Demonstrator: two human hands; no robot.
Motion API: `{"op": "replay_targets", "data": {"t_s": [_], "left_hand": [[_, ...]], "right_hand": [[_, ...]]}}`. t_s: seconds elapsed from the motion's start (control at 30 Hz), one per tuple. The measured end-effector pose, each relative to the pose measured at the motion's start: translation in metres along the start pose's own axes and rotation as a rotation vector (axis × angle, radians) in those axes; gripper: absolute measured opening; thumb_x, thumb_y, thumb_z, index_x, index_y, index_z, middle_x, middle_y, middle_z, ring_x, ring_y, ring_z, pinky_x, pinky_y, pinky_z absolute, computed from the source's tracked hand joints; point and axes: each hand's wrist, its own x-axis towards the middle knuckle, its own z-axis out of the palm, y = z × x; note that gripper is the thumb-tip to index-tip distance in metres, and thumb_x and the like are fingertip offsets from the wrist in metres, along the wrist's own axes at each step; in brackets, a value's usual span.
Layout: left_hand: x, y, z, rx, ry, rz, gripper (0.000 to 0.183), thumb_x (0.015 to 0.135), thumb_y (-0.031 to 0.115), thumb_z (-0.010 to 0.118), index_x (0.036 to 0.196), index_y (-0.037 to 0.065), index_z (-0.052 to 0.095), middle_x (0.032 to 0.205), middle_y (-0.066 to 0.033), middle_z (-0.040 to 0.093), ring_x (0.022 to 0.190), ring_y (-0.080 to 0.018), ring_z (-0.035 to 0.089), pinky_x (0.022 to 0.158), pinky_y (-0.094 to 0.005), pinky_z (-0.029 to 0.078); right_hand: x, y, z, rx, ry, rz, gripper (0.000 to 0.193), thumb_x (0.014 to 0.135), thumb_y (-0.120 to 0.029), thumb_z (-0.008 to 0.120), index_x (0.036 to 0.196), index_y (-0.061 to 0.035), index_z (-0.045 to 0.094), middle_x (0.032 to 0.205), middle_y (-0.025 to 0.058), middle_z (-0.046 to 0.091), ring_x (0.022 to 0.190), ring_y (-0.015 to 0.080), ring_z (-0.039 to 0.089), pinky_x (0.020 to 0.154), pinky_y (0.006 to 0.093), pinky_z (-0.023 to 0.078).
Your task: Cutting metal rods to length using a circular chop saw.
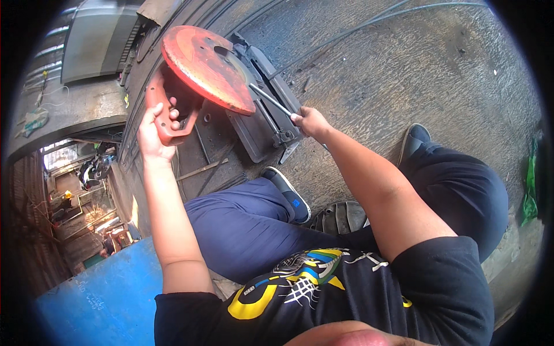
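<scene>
My left hand (154,134) is wrapped round the red D-shaped handle (173,136) of a cut-off saw. The saw's round red guard (202,66), scuffed along its edge, stands above the dark grey metal base (252,138). In my right hand (313,123) is a thin metal rod (271,99), gripped close to the base's right side. The rod slants up and left across the base toward the guard, and a short piece sticks out below my hand. The cutting disc is mostly hidden by the guard, so I cannot tell whether it touches the rod.
Long thin rods (346,26) run over the worn concrete floor (438,75) beyond the saw. Between my feet is a dark ribbed object (339,218). A blue panel (109,294) lies at lower left, with cluttered items (95,213) behind it. Green plastic (530,187) hangs at far right.
</scene>
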Motion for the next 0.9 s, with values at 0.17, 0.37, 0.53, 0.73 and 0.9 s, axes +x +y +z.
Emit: {"op": "replay_targets", "data": {"t_s": [0.17, 0.37, 0.53, 0.73, 0.9], "left_hand": [[0.003, 0.006, -0.002, -0.003, -0.031, 0.008, 0.041, 0.088, 0.013, 0.053, 0.125, -0.001, 0.044, 0.102, -0.0119, 0.059, 0.075, -0.0148, 0.056, 0.05, -0.0238, 0.05], [0.003, 0.005, -0.002, 0.009, -0.053, 0.023, 0.041, 0.088, 0.014, 0.053, 0.125, -0.001, 0.044, 0.104, -0.0119, 0.058, 0.076, -0.0145, 0.055, 0.051, -0.0233, 0.05], [0.004, 0.005, -0.002, 0.013, -0.028, 0.015, 0.041, 0.088, 0.015, 0.053, 0.125, -0.001, 0.044, 0.104, -0.0113, 0.058, 0.075, -0.0143, 0.055, 0.052, -0.0234, 0.05], [0.003, 0.003, -0.003, 0.009, -0.018, 0.023, 0.041, 0.088, 0.015, 0.053, 0.125, 0.0, 0.045, 0.104, -0.0108, 0.058, 0.075, -0.0144, 0.055, 0.052, -0.0235, 0.05], [0.001, 0.002, -0.002, -0.005, -0.024, 0.029, 0.041, 0.088, 0.015, 0.054, 0.125, 0.0, 0.045, 0.104, -0.011, 0.058, 0.075, -0.0147, 0.056, 0.052, -0.0235, 0.05]], "right_hand": [[-0.001, -0.003, -0.006, 0.014, -0.012, 0.046, 0.029, 0.093, -0.029, 0.059, 0.089, 0.0001, 0.061, 0.067, 0.0052, 0.059, 0.051, 0.0138, 0.052, 0.047, 0.0317, 0.043], [-0.002, 0.006, -0.012, -0.004, -0.061, 0.012, 0.028, 0.093, -0.028, 0.061, 0.088, -0.0003, 0.06, 0.066, 0.0047, 0.057, 0.05, 0.013, 0.05, 0.046, 0.0304, 0.041], [-0.004, -0.002, -0.007, -0.002, -0.064, -0.003, 0.024, 0.089, -0.023, 0.067, 0.084, -0.0028, 0.055, 0.06, 0.0028, 0.052, 0.049, 0.012, 0.047, 0.045, 0.0298, 0.038], [-0.003, -0.007, -0.009, -0.08, -0.046, 0.03, 0.027, 0.081, -0.022, 0.075, 0.088, -0.0019, 0.058, 0.07, 0.0058, 0.058, 0.057, 0.0141, 0.053, 0.053, 0.0326, 0.045], [-0.003, -0.018, -0.014, -0.258, 0.076, -0.021, 0.033, 0.083, -0.027, 0.072, 0.099, -0.0001, 0.062, 0.086, 0.0153, 0.067, 0.083, 0.0252, 0.064, 0.076, 0.0376, 0.049]]}}
